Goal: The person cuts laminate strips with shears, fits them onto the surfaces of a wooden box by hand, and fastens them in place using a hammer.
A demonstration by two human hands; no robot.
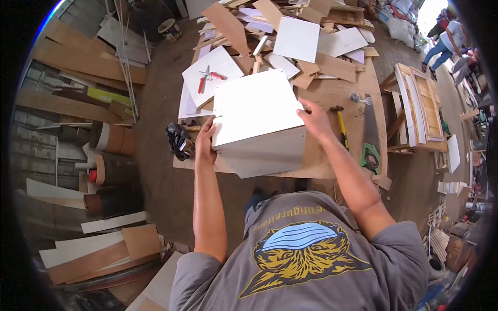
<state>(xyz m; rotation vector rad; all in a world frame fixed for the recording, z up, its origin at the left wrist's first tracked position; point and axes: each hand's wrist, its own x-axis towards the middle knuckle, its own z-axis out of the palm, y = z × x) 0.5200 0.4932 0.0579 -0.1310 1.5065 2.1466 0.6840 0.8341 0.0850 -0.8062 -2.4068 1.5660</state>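
A white box (257, 109) of flat panels stands at the front edge of the wooden worktable, its bright top facing up and a greyish side toward me. My left hand (206, 140) grips its left edge, fingers over the side. At the right edge, my right hand (314, 120) is closed on the box near the top corner. Red-handled pliers (209, 79) lie open on a white board behind the left side. To the right lie a hammer (341, 124) with a yellow handle and a handsaw (370, 129) with a green handle. The box's inside is hidden.
Wood and white board offcuts (295, 39) pile up at the table's back. A black plastic bag (179, 141) sits at its left edge. Boards and rolls (111, 137) line the left wall. A wooden frame (420, 106) stands right; a person (447, 41) is beyond.
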